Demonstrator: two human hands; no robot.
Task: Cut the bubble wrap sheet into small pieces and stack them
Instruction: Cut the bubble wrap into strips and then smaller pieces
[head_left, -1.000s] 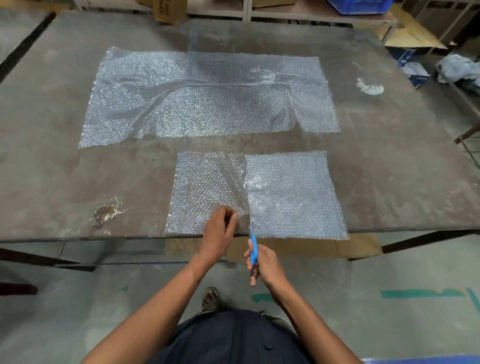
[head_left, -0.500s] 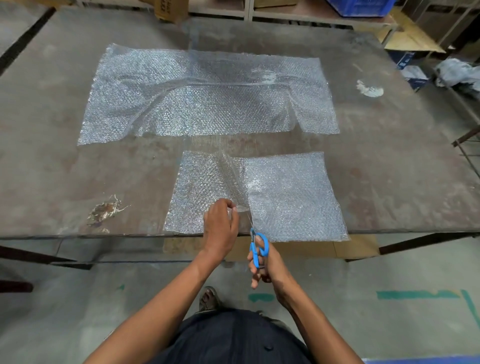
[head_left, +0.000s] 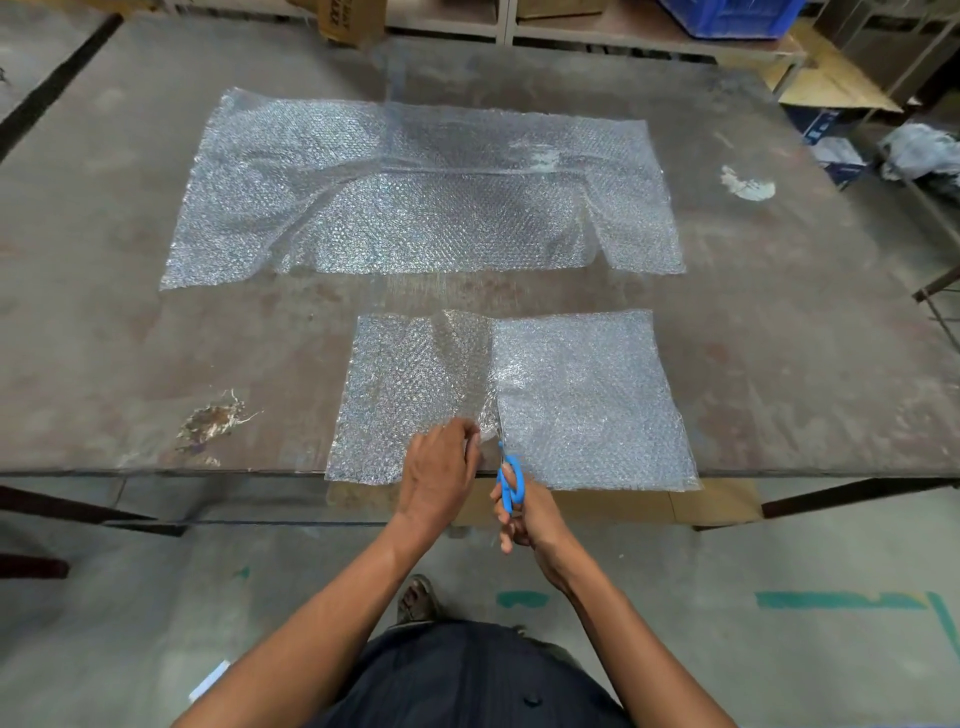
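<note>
Near bubble wrap piece (head_left: 582, 395) laid at table (head_left: 104, 312) front edge. Cut edge pinched and lifted by left hand (head_left: 439, 475), likely for tension. Blue scissors (head_left: 510, 480) gripped by right hand (head_left: 530, 519), blades at slit.

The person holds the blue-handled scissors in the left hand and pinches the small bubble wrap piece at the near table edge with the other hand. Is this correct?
One detail is wrong: the blue-handled scissors are in the right hand, not the left. The left hand pinches the small bubble wrap piece at the near edge of the grey table. The head view shows it.
</note>
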